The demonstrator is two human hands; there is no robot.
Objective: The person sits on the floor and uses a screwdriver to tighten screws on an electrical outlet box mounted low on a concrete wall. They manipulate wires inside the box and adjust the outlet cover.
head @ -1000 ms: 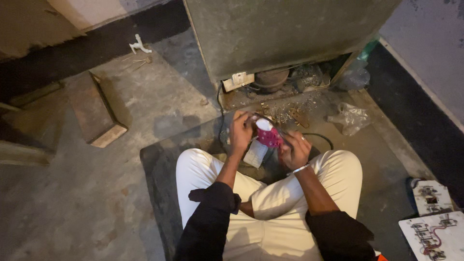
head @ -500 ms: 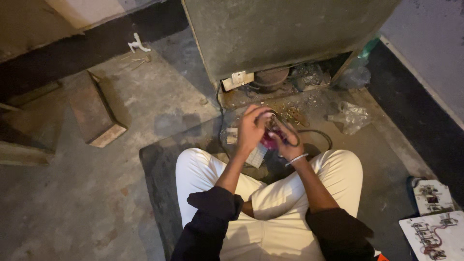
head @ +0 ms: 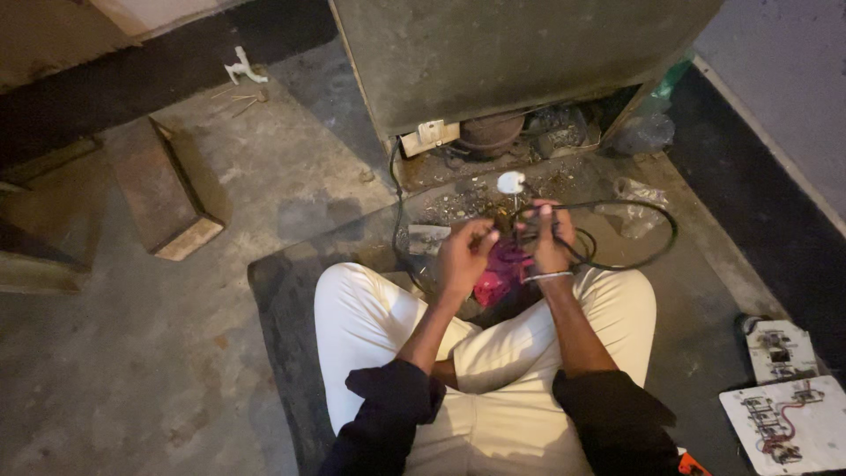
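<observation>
Bare concrete floor, dim and stained, with a big grey cabinet (head: 520, 53) cut off at top edge — dusty parts in its open base hard to make out. Left hand (head: 465, 256) pinched shut on something too small to tell; right hand (head: 548, 238) closed round a black cable (head: 643, 256) looping out over the floor. Pink cloth (head: 500, 275) just below both hands, over crossed legs. White plug (head: 510, 182) just above. Two white circuit boards (head: 789, 419) at lower right, partly cut off.
</observation>
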